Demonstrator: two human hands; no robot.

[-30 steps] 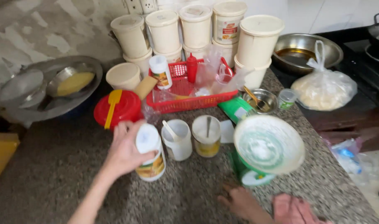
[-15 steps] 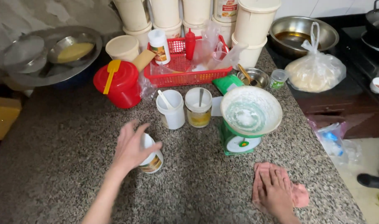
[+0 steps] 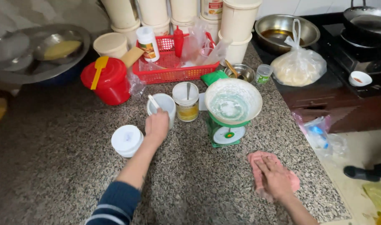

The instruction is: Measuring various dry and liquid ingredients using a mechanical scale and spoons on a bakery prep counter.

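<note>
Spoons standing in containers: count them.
3. One in the white cup at the left hand, one in the open tin, one in the small steel bowl. Others may be hidden.

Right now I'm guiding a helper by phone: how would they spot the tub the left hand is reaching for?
Find the green kitchen scale with its wide pale bowl on the speckled stone counter. Left of it stand two open tubs; the left hand is at the nearer white tub. Unlike the yellow-labelled tub, it is plain white with a white spoon handle sticking out.
</note>
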